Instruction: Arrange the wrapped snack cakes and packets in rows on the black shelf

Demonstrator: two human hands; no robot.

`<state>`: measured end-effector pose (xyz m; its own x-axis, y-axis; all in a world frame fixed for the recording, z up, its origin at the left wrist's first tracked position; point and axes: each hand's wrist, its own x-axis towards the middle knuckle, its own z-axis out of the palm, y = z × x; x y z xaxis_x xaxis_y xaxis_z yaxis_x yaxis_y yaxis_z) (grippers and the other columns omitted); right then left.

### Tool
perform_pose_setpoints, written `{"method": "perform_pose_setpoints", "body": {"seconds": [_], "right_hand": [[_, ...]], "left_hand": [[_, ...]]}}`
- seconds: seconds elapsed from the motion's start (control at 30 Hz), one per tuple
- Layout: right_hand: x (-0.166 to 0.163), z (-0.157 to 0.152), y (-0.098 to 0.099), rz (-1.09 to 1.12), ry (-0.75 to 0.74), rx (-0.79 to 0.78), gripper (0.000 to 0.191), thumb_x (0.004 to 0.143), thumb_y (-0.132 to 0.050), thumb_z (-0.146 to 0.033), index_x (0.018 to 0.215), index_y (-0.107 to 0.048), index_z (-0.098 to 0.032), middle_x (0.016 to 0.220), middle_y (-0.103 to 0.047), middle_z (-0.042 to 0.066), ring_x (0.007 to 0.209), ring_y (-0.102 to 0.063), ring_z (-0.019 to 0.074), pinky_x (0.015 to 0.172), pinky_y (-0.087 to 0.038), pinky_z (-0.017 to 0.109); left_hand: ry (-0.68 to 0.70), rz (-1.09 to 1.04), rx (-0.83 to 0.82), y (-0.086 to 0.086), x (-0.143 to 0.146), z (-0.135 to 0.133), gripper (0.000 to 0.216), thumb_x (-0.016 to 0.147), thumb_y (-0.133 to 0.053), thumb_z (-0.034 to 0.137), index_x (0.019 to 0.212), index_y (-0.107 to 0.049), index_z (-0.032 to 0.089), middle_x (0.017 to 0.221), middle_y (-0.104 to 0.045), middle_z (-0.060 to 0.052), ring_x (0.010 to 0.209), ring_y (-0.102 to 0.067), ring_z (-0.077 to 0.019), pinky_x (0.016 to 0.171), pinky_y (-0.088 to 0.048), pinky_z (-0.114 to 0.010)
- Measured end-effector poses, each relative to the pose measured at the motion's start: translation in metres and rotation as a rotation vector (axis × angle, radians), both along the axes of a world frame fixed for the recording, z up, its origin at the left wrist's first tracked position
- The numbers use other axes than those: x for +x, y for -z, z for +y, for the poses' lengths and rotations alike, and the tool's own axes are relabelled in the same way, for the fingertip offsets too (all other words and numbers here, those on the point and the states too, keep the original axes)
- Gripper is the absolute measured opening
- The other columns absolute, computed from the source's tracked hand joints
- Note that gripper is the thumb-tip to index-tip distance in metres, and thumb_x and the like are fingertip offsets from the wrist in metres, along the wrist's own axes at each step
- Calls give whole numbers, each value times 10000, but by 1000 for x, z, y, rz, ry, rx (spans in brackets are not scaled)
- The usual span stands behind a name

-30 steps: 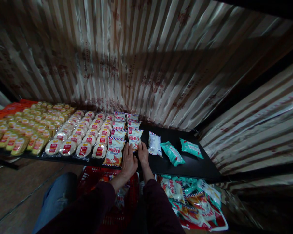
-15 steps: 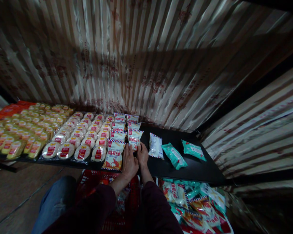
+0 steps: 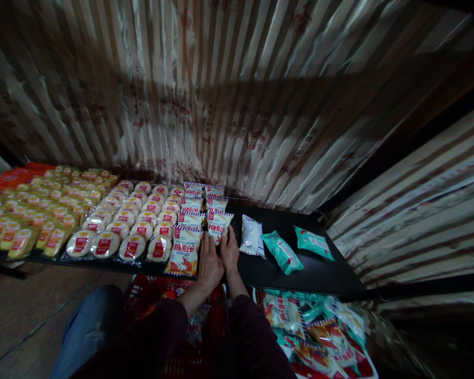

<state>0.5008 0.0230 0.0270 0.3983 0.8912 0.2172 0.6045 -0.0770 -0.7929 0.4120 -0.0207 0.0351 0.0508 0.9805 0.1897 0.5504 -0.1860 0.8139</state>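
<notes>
My left hand [image 3: 210, 266] and my right hand [image 3: 229, 251] are close together at the front of the dark shelf. Between them they hold the near end of a shrimp-snack packet [image 3: 218, 223], white with red lettering and a striped edge. My left fingers are at its lower left side, my right fingers along its right edge; its bottom is partly hidden. More such packets stand behind it in a column. To the left is a matching column, whose front packet [image 3: 183, 251] lies beside my left hand. A white packet [image 3: 252, 235] lies right of my right hand.
Two green packets [image 3: 282, 252] lie farther right on the shelf [image 3: 319, 276]. Rows of round wrapped crackers [image 3: 106, 243], yellow packs [image 3: 23, 242] and orange packs [image 3: 11, 176] fill the left. Below are a red basket [image 3: 136, 289] and a container of mixed packets [image 3: 327, 337].
My right hand has moved slightly up along the packet's right edge. The held packet has shifted a little and sits straighter. My left hand has hardly moved.
</notes>
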Motion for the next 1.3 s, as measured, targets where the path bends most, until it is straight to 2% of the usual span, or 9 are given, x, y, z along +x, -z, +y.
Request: {"method": "perform_pose_setpoints", "body": {"seconds": [0.27,0.37,0.53,0.67,0.83,0.93,1.07,1.17,1.3], "right_hand": [[-4,-4,-4,-44,-99,23,746,856,-384,-566,1432,-288,-101,1427,-416,176,1302,-420,268,1059,-342,420],[-4,-3,-3,-66,-96,14,755,847,-414,-554,1442,-264,-114,1429,-414,173,1291,-435,281,1048,-358,434],[-3,-1,0,-79,-107,10,726,844,-433,-477,1444,-250,-112,1368,-488,174,1236,-495,273,1034,-378,430],[-3,1,3,-87,-81,28,703,849,-418,-462,1427,-281,-87,1373,-477,193,1228,-502,276,1018,-389,427],[-7,1,0,-102,-63,-4,762,848,-406,-550,1439,-258,-93,1385,-459,199,1227,-495,304,1011,-380,451],[-8,0,-3,-112,-75,-22,781,856,-367,-574,1439,-249,-68,1398,-438,212,1259,-462,309,1034,-353,446],[-8,0,-3,-128,-76,-26,770,862,-351,-576,1443,-243,-81,1413,-423,199,1274,-447,299,1037,-347,438],[-8,0,-3,-138,-77,-46,757,871,-348,-560,1445,-235,-79,1399,-439,203,1268,-453,301,1024,-357,440],[-9,0,-4,-158,-75,-51,744,880,-344,-549,1441,-244,-71,1393,-446,207,1257,-464,302,1024,-354,431]], "left_hand": [[56,-29,-34,-5,-4,-3,666,785,-396,124,1421,-251,-8,1532,-117,-223,1427,-66,-264,1171,-131,-440],[63,-43,-12,-7,-5,-6,664,792,-401,125,1434,-251,39,1539,-132,-192,1429,-66,-259,1171,-124,-456],[99,-29,119,-29,-9,-6,571,827,-398,154,1394,-362,99,1519,-252,-139,1420,-168,-236,1156,-214,-442],[44,98,224,-61,-21,22,418,806,-409,109,1168,-603,189,1317,-533,-86,1335,-336,-237,1117,-278,-474],[-90,303,133,-85,-40,74,384,797,-425,108,1104,-649,163,1176,-618,-102,1237,-419,-261,1083,-292,-422],[-94,434,28,-91,-46,98,390,830,-422,161,1161,-628,162,1137,-638,-128,1148,-496,-274,1007,-342,-412],[-7,558,-110,-97,-47,120,377,861,-380,196,1115,-658,198,1056,-684,-112,1043,-577,-258,948,-360,-400],[33,534,-191,-97,-46,131,343,857,-398,229,1033,-692,240,1054,-699,-74,1015,-603,-242,950,-353,-399],[-8,459,-247,-93,-47,143,294,844,-443,259,968,-709,252,1084,-698,-51,1034,-606,-227,974,-338,-395]]}}
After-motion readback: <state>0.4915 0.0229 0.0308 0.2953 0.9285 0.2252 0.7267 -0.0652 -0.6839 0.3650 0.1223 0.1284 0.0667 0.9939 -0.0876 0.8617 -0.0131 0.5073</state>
